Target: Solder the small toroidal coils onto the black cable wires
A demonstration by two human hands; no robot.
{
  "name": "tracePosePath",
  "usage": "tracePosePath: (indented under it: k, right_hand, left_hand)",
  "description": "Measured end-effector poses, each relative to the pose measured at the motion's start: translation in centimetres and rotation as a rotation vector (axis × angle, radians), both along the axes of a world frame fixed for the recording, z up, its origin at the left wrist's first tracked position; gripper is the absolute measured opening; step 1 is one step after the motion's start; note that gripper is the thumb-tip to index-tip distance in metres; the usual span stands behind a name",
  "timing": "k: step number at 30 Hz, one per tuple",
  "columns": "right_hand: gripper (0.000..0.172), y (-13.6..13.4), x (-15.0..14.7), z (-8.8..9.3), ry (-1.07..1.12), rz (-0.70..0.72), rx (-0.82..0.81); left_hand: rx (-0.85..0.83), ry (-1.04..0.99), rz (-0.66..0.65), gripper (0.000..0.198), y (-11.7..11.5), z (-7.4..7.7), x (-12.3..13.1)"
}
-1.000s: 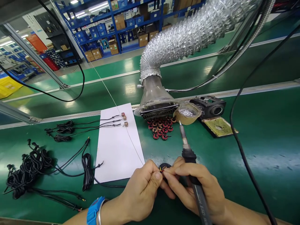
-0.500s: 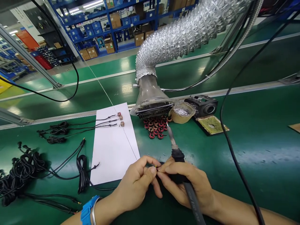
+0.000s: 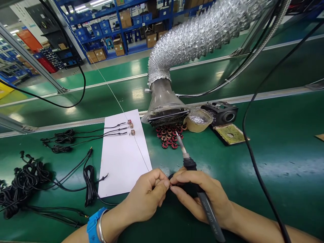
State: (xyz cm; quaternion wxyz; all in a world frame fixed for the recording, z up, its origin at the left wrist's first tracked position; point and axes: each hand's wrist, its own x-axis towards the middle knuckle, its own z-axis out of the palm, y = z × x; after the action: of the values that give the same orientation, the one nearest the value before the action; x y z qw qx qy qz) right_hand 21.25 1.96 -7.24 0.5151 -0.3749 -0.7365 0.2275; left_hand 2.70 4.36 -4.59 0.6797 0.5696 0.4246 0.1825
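My left hand (image 3: pixel 148 197) and my right hand (image 3: pixel 202 197) meet fingertip to fingertip low in the middle of the green bench. Both pinch a small dark coil part (image 3: pixel 172 178), mostly hidden by the fingers. A soldering iron (image 3: pixel 193 173) also lies in my right hand, held along the palm, its tip pointing up and away toward a pile of red and black coils (image 3: pixel 169 135). On my left wrist sits a blue watch (image 3: pixel 93 225).
A white paper sheet (image 3: pixel 124 158) lies left of my hands, with three wired parts (image 3: pixel 130 127) at its top. Black cables (image 3: pixel 25 182) lie bundled at far left. A foil fume duct (image 3: pixel 177 50), tape roll (image 3: pixel 197 120), iron stand (image 3: pixel 222 114) and yellow sponge (image 3: pixel 230 133) stand behind.
The iron's tip has swung left, toward the coil pile. My fingers have closed tighter round the small part, hiding the coil that showed a second ago.
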Motion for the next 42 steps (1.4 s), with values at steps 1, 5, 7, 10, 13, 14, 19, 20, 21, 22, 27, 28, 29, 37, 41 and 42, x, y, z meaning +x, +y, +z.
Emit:
tracePosePath:
  k: [1,5,7,10,13,14,19,20,21,22,27,28,29,37,41,42]
  right_hand:
    - [0.029,-0.02,0.04,0.01,-0.006,-0.001,-0.001]
    - [0.03,-0.05,0.2,-0.07,-0.029,-0.002,0.027]
    - [0.029,-0.02,0.26,-0.06,-0.034,0.013,0.017]
    - [0.028,0.06,0.32,0.21,-0.024,0.041,-0.03]
    - [0.028,0.11,0.33,0.57,0.002,0.045,-0.062]
    - [0.028,0.13,0.32,0.63,0.007,0.042,-0.071]
    - [0.03,0.2,0.3,0.49,0.033,0.056,-0.119]
    - [0.031,0.19,0.34,0.44,0.048,0.068,-0.138]
    - [0.032,0.17,0.38,0.38,0.063,0.081,-0.159]
    - [0.033,0.16,0.43,0.33,0.078,0.088,-0.178]
    - [0.034,0.23,0.49,0.19,0.102,0.105,-0.225]
    - [0.035,0.27,0.46,0.17,0.103,0.108,-0.224]
    - [0.035,0.3,0.42,0.17,0.1,0.107,-0.22]
    - [0.03,0.23,0.02,0.0,-0.028,0.013,0.047]
    - [0.029,0.27,0.04,-0.06,-0.057,0.015,0.186]
    - [0.029,0.28,0.11,-0.05,-0.059,-0.001,0.18]
  left_hand:
    - [-0.004,-0.001,0.002,0.036,0.03,0.01,-0.03]
    - [-0.029,0.017,-0.011,0.037,0.2,0.01,-0.11]
    - [-0.036,0.024,-0.028,0.035,0.26,-0.03,-0.16]
    - [-0.041,0.033,-0.053,0.035,0.28,-0.08,-0.22]
    - [-0.034,0.052,-0.057,0.036,0.21,-0.07,-0.25]
    - [-0.028,0.056,-0.05,0.035,0.19,-0.06,-0.25]
    - [-0.005,0.048,-0.014,0.029,0.12,-0.08,-0.27]
    - [-0.004,0.048,-0.013,0.028,0.11,-0.09,-0.28]
    - [-0.001,0.051,-0.013,0.028,0.09,-0.11,-0.29]
    - [0.002,0.055,-0.013,0.027,0.08,-0.12,-0.3]
    - [0.025,0.071,-0.02,0.026,-0.05,-0.06,-0.28]
    - [0.027,0.074,-0.023,0.027,-0.08,-0.01,-0.25]
    - [0.029,0.079,-0.024,0.027,-0.1,0.04,-0.22]
    - [-0.035,0.008,0.014,0.03,-0.19,0.19,0.16]
    - [-0.067,-0.027,0.047,0.034,0.02,0.17,0.39]
    - [-0.061,-0.027,0.061,0.034,0.06,0.17,0.44]
